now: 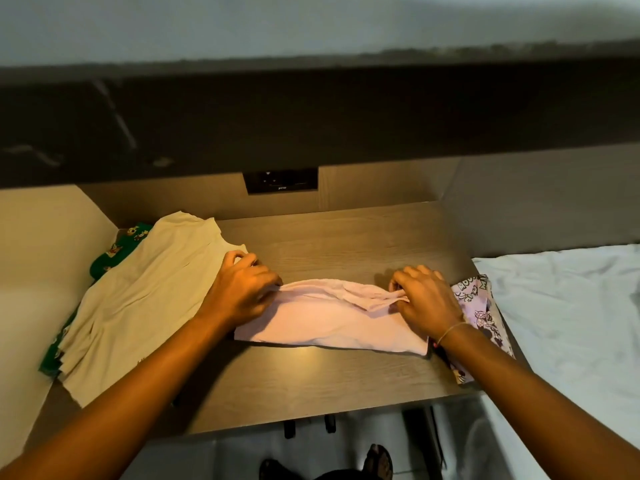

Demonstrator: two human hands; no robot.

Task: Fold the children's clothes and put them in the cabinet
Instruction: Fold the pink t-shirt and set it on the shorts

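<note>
A pale pink garment (325, 320) lies flat and partly folded across the middle of the wooden desk (346, 237). My left hand (242, 289) pinches its left upper edge. My right hand (427, 299) grips its bunched right upper corner. A cream garment (138, 299) is spread out on the left, over a green printed garment (119, 245) that shows only at its edges. A lilac cartoon-print garment (485, 313) lies at the right edge of the desk, partly under my right wrist.
A dark socket panel (280, 180) is set in the back wall of the desk recess. A bed with a white sheet (571, 306) adjoins the desk on the right. Below the front edge are a tiled floor and my feet (377, 462).
</note>
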